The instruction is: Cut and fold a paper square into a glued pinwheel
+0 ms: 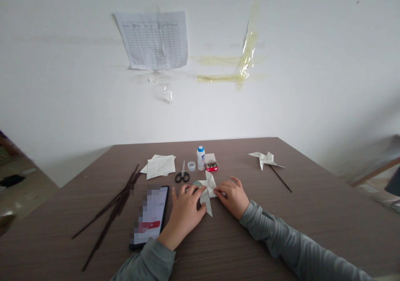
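A folded paper pinwheel [210, 181] with printed text lies on the table in front of me. My left hand [185, 210] holds it from the left, thumb and index finger against its blades and the other fingers spread over the tabletop. From the right, the fingertips of my right hand [233, 195] pinch a blade near the centre. Just beyond the pinwheel are black-handled scissors [182, 176], a small clear cup [191, 166], a white bottle with a blue cap [201, 158] and an open red box [212, 167] of small pieces.
Paper sheets [161, 166] lie at the back left. Long dark sticks [108, 218] and a phone [151, 218] rest left of my hands. On the brown table's [312, 231] right side is another pinwheel [266, 159] on a dark stick [281, 179]. A white wall [296, 85] stands behind.
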Available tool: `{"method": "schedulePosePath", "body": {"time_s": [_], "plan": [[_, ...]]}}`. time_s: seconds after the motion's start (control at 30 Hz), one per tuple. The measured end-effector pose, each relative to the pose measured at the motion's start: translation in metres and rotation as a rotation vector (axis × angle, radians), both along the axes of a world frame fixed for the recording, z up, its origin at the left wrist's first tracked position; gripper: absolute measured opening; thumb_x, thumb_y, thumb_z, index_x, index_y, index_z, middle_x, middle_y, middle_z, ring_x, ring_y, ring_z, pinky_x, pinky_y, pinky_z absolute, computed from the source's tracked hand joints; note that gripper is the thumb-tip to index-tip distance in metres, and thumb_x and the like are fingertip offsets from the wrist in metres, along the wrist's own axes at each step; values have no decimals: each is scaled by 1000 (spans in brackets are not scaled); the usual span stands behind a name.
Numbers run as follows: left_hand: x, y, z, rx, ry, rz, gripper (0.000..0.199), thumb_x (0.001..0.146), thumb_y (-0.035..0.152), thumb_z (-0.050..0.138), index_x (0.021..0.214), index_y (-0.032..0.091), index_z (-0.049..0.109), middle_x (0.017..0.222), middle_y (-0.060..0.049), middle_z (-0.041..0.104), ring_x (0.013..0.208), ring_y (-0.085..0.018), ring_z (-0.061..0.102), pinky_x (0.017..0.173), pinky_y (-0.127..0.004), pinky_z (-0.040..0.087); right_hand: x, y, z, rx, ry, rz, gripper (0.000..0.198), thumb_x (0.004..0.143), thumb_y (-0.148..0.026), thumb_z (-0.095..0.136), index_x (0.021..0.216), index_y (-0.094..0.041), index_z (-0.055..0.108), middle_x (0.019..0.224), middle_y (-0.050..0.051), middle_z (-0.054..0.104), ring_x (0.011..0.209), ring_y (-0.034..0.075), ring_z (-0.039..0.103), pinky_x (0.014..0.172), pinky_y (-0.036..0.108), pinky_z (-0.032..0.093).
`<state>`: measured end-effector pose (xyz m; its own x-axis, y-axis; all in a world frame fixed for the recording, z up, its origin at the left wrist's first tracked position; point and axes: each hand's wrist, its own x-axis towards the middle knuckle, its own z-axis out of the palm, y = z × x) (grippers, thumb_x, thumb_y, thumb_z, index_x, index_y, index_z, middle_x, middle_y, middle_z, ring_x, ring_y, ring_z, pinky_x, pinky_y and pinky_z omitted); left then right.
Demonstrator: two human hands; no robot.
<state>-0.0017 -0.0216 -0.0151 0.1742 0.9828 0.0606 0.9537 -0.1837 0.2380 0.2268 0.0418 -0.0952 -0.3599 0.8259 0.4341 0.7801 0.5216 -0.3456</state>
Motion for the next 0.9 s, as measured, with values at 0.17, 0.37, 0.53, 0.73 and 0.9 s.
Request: {"method": "schedulePosePath", "body": {"time_s": [0.17,0.37,0.53,0.73,0.9], "plan": [[2,3,-5,17,8,5,60,116,18,80,171,39,89,170,-13,89,172,-49,71,151,-98,40,-2,-3,7,-48,-47,-12,30,119,-15,76,114,-33,100,112,6,100,118,32,92,146,65,49],[7,6,-8,58,30,3,52,120,23,77,166,42,93,164,-15,89,167,-48,73,150,-98,41,-2,-2,9,-49,-83,-20,30,120,-19,75,116,-35,101,115,6,100,119,33,92,145,65,52],[8,6,-9,56,21,1,50,122,23,74,164,42,94,163,-16,88,165,-48,72,150,-100,37,-3,-2,9,-59,-98,-32,31,121,-21,75,117,-36,102,117,7,100,121,35,92,146,66,52],[7,8,-14,79,20,5,49,120,24,77,159,45,96,157,-14,88,161,-47,73,150,-99,39,-3,-1,7,-50,-125,-43,30,122,-21,76,119,-36,102,116,5,99,121,31,91,146,64,53],[8,8,-17,112,23,8,48,118,22,78,155,46,98,155,-12,88,158,-47,75,148,-100,40,-2,1,3,1,-102,-28,29,120,-19,78,116,-36,101,112,5,99,116,33,92,143,65,56]]}}
